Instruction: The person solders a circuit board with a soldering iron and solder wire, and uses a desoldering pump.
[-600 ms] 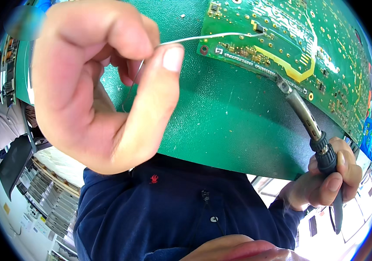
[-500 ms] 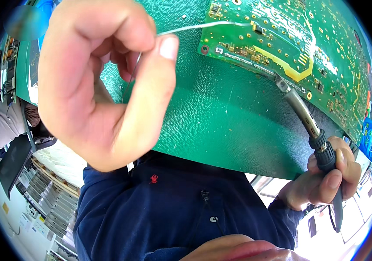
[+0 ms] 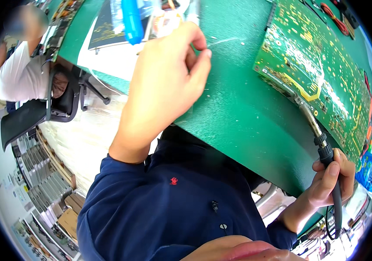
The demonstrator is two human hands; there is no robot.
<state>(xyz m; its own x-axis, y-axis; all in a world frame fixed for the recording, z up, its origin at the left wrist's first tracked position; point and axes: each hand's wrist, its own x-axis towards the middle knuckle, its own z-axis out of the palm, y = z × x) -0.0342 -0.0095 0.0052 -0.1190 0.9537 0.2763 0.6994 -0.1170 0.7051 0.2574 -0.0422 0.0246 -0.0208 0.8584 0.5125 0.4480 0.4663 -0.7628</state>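
My right hand (image 3: 331, 180) is closed around the dark handle of a soldering iron (image 3: 321, 141). The iron's tip meets the near edge of a large green circuit board (image 3: 299, 48), by a row of joints along that edge. Away to the left, my left hand (image 3: 170, 71) pinches a thin silvery solder wire (image 3: 223, 42) between thumb and forefinger. The wire's free end sticks out to the right over the green mat (image 3: 229, 100), apart from the board. My remaining left fingers are curled and partly hidden.
Beyond my left hand lie a blue tube-like tool (image 3: 132, 21), a dark board and white paper. A red cable (image 3: 335, 19) is at the far right, a blue packet (image 3: 369, 172) at the right. On the left, another person sits near a black chair (image 3: 25, 122).
My left hand has drawn back away from the board, taking the solder wire's end off it. The soldering iron stays at the board's near edge. My view has shifted, showing more on the left.
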